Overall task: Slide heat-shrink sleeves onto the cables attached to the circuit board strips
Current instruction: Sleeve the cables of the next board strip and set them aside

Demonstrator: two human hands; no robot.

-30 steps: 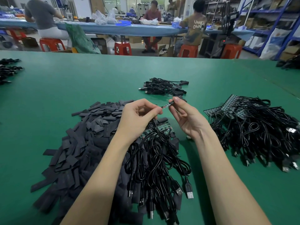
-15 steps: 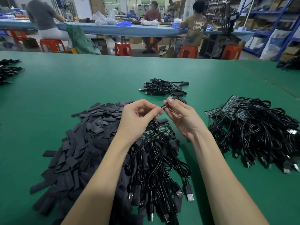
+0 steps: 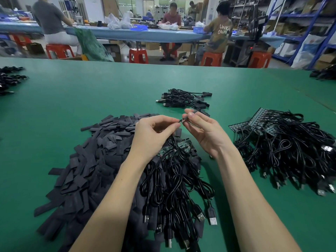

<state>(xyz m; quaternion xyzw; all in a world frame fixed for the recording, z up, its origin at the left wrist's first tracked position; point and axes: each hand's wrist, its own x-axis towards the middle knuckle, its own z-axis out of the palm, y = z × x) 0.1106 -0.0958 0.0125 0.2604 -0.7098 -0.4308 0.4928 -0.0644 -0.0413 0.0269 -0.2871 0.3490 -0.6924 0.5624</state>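
My left hand [image 3: 154, 135] and my right hand [image 3: 203, 130] meet above the green table, both pinching a small circuit board piece [image 3: 181, 120] whose black cable hangs down. My right fingers also pinch a short black sleeve [image 3: 195, 111] near the board's far end. Under my hands lies a circuit board strip [image 3: 174, 147] with a bundle of black USB cables [image 3: 174, 190] attached. To the left spreads a large heap of flat black heat-shrink sleeves [image 3: 94, 160].
A second pile of board strips with cables [image 3: 283, 150] lies at the right. A small bundle of sleeved cables [image 3: 183, 99] sits beyond my hands. More cables [image 3: 9, 79] lie at the far left edge. People sit at a blue bench behind the table.
My right hand has drawn closer to my left, so less of the board piece shows between the fingertips. The piles on the table have not moved.
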